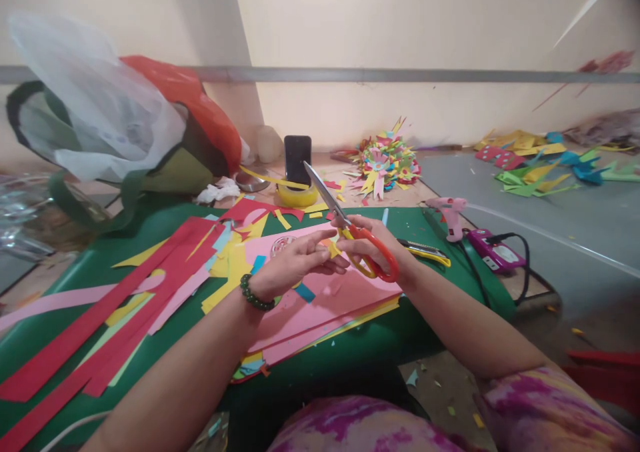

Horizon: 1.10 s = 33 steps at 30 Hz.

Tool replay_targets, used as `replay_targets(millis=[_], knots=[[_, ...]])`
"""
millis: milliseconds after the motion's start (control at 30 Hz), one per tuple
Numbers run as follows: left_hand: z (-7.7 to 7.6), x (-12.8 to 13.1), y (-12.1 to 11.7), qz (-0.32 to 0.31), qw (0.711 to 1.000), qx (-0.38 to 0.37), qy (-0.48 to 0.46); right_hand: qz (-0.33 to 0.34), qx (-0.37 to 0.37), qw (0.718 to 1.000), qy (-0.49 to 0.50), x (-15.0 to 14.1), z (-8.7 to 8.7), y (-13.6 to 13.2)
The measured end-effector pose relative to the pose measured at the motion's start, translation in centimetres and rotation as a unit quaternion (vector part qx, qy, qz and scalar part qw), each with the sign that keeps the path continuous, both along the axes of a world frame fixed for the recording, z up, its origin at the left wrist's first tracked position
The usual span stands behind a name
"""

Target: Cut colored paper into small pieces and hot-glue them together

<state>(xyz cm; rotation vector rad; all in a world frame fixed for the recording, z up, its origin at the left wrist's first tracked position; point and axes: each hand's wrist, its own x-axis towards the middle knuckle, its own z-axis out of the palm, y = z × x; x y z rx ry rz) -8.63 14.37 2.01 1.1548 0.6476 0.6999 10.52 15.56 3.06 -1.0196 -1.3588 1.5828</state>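
My right hand (369,242) is closed around a pair of scissors (383,255) with red and yellow handles, its blades pointing up and away to the left. Close beside it, my left hand (305,259) wears a green bead bracelet and pinches a small yellow paper piece (336,249). The fingers of both hands nearly meet at that piece. Beneath them lies a stack of pink paper sheets (320,312), with yellow sheets showing along its lower edge. A blue paper strip (305,293) rests on the stack.
Red paper strips (150,292) spread over the green mat (370,352) at left. A box cutter (427,253), a pink glue gun (453,217) and a purple power strip (497,251) lie to the right. Behind stand a phone (297,159), yellow tape roll (296,195) and paper flowers (387,165).
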Motion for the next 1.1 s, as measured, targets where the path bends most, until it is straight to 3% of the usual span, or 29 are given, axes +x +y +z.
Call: replay_targets(millis=[200,467,833,1100], knots=[[0.3,0.2,-0.3,-0.006,0.999,0.022,0.025,0.034,0.005,0.999,-0.016,0.0,0.1,0.1],[0.3,0.6,-0.4,0.043,0.99,0.046,0.124,-0.039,0.032,0.998,-0.022,-0.4,-0.2,-0.2],[1.1,0.9,-0.5,0.107,0.978,0.055,0.17,-0.053,0.056,0.997,-0.023,-0.7,-0.6,-0.6],[1.2,1.1,-0.6,0.11,0.976,0.047,0.18,-0.084,0.08,0.992,-0.051,-1.3,-0.3,-1.0]])
